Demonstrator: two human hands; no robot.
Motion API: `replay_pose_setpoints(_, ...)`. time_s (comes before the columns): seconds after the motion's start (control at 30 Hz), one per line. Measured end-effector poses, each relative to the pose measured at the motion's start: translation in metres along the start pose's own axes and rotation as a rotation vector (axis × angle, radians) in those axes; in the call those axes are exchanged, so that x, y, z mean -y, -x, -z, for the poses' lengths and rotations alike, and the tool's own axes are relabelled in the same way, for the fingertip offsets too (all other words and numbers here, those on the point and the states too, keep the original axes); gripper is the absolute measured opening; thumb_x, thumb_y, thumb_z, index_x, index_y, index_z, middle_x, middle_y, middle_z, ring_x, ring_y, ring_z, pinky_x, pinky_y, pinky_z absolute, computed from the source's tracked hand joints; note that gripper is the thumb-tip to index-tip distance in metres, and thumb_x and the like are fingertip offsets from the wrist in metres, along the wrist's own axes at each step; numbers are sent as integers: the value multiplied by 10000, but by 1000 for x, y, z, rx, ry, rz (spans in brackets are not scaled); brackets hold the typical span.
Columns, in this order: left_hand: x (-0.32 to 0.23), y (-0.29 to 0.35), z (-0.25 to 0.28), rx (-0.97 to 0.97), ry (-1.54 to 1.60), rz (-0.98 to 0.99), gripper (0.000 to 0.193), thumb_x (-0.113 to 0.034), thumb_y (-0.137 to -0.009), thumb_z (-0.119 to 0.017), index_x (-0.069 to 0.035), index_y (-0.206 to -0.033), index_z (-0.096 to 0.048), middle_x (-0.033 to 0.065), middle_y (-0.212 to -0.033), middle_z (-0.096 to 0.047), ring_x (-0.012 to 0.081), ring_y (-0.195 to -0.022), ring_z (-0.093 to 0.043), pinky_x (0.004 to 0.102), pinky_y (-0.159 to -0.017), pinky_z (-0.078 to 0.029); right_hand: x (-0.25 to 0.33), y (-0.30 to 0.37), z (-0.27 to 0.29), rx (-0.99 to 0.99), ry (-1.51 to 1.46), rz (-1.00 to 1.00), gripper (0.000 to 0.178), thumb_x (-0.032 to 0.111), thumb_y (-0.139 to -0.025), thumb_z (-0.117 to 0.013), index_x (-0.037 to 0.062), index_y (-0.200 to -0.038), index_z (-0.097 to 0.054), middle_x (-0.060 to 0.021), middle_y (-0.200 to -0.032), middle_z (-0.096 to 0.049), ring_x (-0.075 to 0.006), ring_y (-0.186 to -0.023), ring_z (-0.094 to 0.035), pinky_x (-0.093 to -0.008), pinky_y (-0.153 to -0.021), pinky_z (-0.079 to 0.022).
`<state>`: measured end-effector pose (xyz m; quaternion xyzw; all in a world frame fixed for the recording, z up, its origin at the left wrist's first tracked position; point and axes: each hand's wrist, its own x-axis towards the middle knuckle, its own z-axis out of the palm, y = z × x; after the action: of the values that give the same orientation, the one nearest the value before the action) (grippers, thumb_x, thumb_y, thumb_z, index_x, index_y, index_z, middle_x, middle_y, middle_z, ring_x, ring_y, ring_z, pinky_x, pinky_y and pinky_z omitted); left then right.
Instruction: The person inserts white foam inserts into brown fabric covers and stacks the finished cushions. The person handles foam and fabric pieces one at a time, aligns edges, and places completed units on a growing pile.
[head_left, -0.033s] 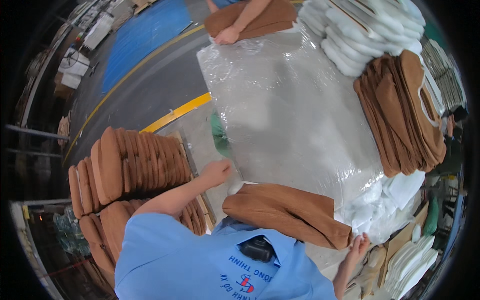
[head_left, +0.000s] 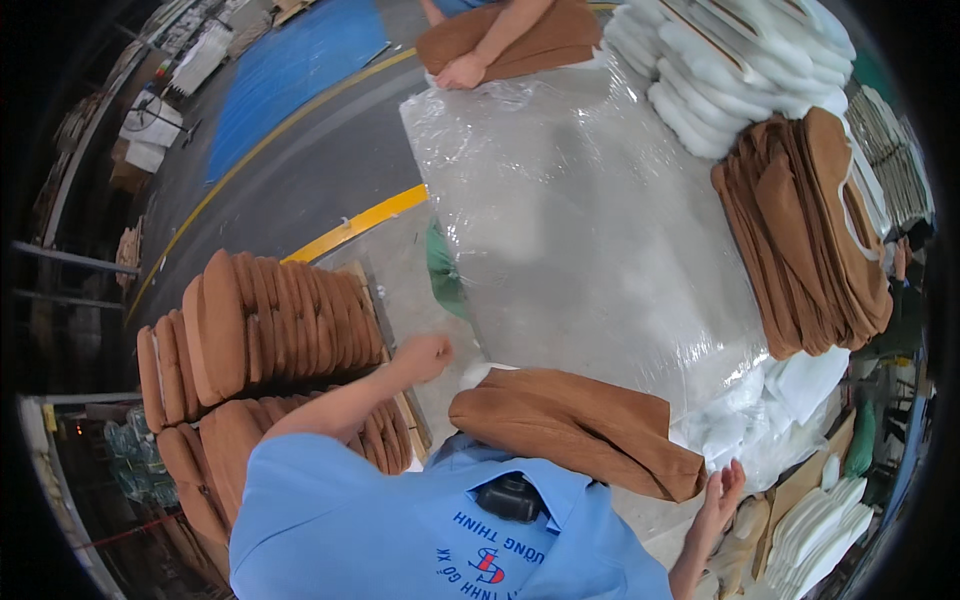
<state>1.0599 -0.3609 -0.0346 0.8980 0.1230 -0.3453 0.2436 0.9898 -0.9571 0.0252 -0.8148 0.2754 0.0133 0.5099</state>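
- Having the brown cover [head_left: 575, 425] lying along the near edge of the plastic-covered table [head_left: 590, 220], before the blue shirt [head_left: 400, 520].
- Curling the left hand [head_left: 424, 358] into a fist near the cover's left end, leaving any hold impossible to tell.
- Loosely spreading the right hand [head_left: 720, 502], gripping nothing visible, just beside the cover's right end.
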Motion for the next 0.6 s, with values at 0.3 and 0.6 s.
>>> replay_pose_setpoints(0.3,-44,46,-78,287,878,-438,524,-196,-974,-751,-44,-1451,-599,123,-1435,-634,252,-1345,-560,386,-1169,-428,178,33,-135,801,846,678,777,233,-707,-912,47,-1394,-599,-185,-1285,-676,-412,-1198,-638,-509,-1023,-507)
replay_pose_setpoints(0.6,-183,2,-48,355,1326,-751,429,-227,-1005,-734,-39,-1372,-615,80,-1283,-666,181,-1192,-620,361,-1065,-491,197,2,-85,505,15,231,405,-49,-817,-791,-61,-1209,-692,-104,-1137,-777,-167,-1004,-711,-326,-898,-559)
